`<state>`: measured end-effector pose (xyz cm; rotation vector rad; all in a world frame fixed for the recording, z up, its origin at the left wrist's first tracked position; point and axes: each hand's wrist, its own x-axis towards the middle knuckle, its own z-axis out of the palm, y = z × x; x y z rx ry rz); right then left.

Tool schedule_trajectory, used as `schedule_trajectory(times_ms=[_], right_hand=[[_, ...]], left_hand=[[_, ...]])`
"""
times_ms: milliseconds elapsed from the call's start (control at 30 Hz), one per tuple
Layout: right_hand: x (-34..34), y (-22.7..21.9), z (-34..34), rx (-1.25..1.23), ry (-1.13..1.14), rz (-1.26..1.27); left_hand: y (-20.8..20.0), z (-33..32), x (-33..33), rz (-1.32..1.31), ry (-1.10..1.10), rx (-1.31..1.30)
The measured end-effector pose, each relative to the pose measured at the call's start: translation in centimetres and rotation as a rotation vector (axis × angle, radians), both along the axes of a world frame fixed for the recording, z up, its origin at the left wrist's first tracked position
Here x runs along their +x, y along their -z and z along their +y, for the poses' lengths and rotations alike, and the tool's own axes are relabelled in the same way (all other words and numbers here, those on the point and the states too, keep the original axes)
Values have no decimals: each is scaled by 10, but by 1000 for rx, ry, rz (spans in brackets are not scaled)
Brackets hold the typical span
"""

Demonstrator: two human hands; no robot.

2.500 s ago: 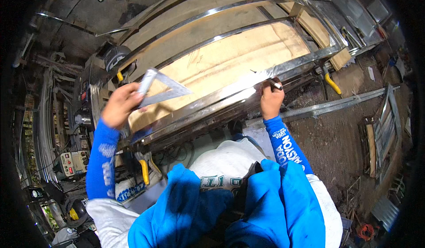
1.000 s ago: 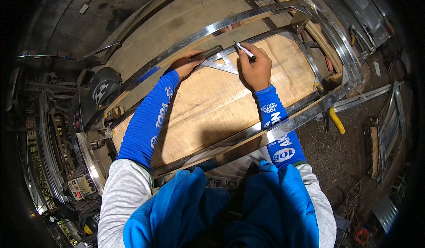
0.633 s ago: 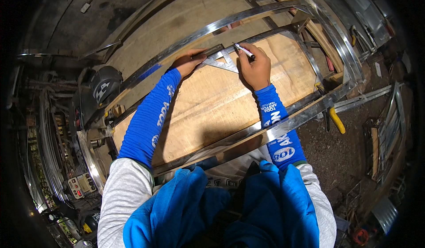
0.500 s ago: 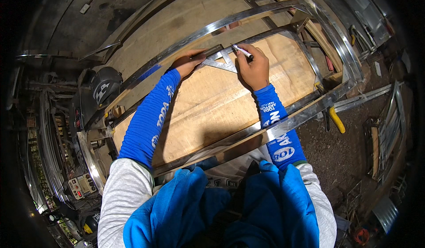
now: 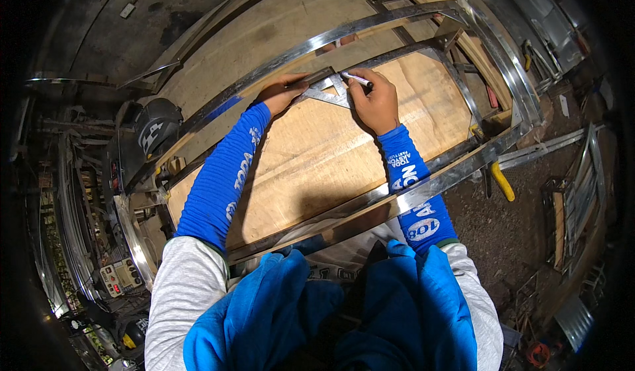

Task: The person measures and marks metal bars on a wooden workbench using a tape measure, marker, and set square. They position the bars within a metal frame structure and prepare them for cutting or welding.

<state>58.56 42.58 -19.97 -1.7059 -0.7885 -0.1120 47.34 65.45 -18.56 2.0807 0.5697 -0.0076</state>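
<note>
A triangular metal square (image 5: 338, 95) lies at the far edge of the plywood panel (image 5: 317, 152), its dark thick edge along the metal bar there. My left hand (image 5: 283, 94) is closed on the square's left end, with the fingers on the far side partly hidden. In my right hand (image 5: 376, 103) is a white marker pen (image 5: 357, 79), pinched between thumb and fingers. Its tip points left, at the bar just beside the square. The right hand's side rests close to the square's right corner.
A shiny metal frame (image 5: 463, 172) surrounds the panel and crosses over my right forearm. A yellow-handled tool (image 5: 502, 180) hangs by its right side. To the left are a welding helmet (image 5: 159, 125) and a control box (image 5: 122, 277); metal frames (image 5: 582, 192) lie on the right.
My right hand has moved slightly left with the marker pen, bringing the tip nearer to the square. My left hand and the square have stayed in place.
</note>
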Motion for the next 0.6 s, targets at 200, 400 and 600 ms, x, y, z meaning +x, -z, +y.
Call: schedule_trajectory(times_ms=[200, 400, 600], right_hand=[[1, 3, 1, -20, -14, -4], [0, -2, 0, -1, -12, -28], [-2, -8, -4, 134, 51, -98]], left_hand=[[-7, -6, 0, 15, -26, 21], [-6, -6, 0, -1, -29, -19], [-2, -3, -1, -6, -12, 37]])
